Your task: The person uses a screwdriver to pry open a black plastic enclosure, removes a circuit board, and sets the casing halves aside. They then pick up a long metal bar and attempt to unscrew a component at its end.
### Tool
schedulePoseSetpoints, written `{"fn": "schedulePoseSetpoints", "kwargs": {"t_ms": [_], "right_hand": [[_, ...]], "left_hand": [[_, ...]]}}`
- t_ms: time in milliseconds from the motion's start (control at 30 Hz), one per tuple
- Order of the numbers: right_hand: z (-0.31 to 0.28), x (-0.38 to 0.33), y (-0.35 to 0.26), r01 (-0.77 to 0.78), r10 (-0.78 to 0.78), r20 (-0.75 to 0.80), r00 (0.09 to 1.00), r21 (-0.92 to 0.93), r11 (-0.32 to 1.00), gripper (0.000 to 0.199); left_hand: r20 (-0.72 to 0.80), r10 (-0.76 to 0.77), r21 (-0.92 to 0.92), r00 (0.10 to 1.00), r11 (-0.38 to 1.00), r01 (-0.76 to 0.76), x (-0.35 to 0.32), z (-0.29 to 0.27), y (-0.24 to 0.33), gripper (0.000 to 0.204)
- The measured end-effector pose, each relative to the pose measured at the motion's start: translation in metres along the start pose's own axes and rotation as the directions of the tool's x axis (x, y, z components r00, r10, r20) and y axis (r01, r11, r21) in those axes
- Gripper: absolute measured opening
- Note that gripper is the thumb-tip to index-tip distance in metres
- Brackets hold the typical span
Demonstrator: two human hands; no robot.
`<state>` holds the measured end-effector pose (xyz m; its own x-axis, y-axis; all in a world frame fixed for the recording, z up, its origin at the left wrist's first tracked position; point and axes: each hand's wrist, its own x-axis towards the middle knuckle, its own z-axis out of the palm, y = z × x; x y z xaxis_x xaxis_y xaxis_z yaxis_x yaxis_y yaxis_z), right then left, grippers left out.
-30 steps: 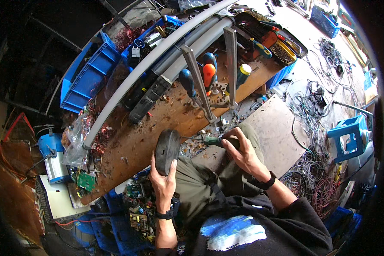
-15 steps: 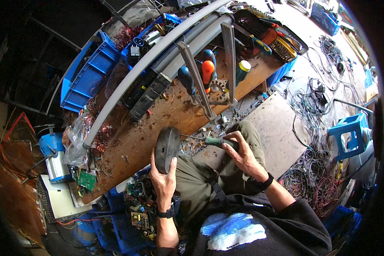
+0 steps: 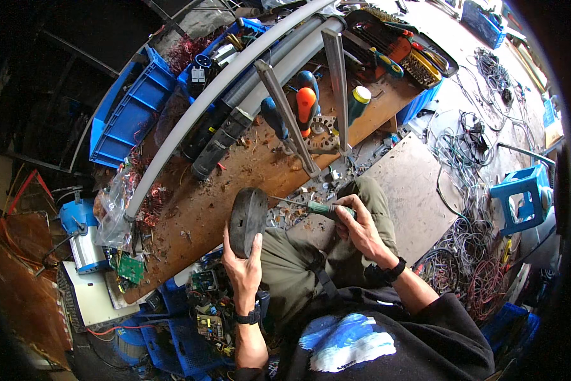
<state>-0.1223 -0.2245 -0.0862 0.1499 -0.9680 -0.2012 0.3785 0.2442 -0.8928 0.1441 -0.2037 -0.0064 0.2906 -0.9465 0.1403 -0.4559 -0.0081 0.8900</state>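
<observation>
My left hand (image 3: 241, 270) grips the lower end of a dark, flat, rounded casing (image 3: 248, 219), thumb on one side and fingers on the other. It is tilted upright above the near edge of the workbench, with a small slot in its face. My right hand (image 3: 359, 230) is closed around the green handle of a screwdriver (image 3: 323, 207). The thin shaft points left, toward the upper right side of the casing. A small gap seems to lie between tip and casing, though I cannot tell for certain.
A brown workbench (image 3: 203, 216) with scattered debris holds dark tubes (image 3: 219, 149) and handled tools (image 3: 306, 105) behind a metal frame (image 3: 337, 89). Blue crates (image 3: 130, 105) stand far left. Circuit boards (image 3: 209, 324) lie near left. Tangled cables (image 3: 457, 260) and a blue stool (image 3: 520, 202) are right.
The screwdriver and my right hand have shifted slightly right, drawing the tip a little away from the casing. My left hand and the casing stay nearly still.
</observation>
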Motion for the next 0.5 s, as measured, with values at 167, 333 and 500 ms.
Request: {"fn": "schedulePoseSetpoints", "kwargs": {"t_ms": [167,333,500], "right_hand": [[0.001,0.002,0.001,0.011,-0.011,0.003,1.0,-0.035,0.999,0.021],[0.006,0.002,-0.006,-0.025,0.025,-0.015,1.0,0.025,0.999,0.021],[0.006,0.005,-0.023,-0.273,0.29,-0.033,0.956,0.252,0.929,0.028]], "left_hand": [[0.008,-0.002,-0.013,1.0,1.0,0.002,0.001,0.0,0.0,0.061],[0.011,0.011,-0.004,1.0,1.0,-0.011,0.0,-0.001,0.001,0.064],[0.022,-0.004,-0.011,1.0,1.0,0.005,0.001,-0.002,0.001,0.065]]}}
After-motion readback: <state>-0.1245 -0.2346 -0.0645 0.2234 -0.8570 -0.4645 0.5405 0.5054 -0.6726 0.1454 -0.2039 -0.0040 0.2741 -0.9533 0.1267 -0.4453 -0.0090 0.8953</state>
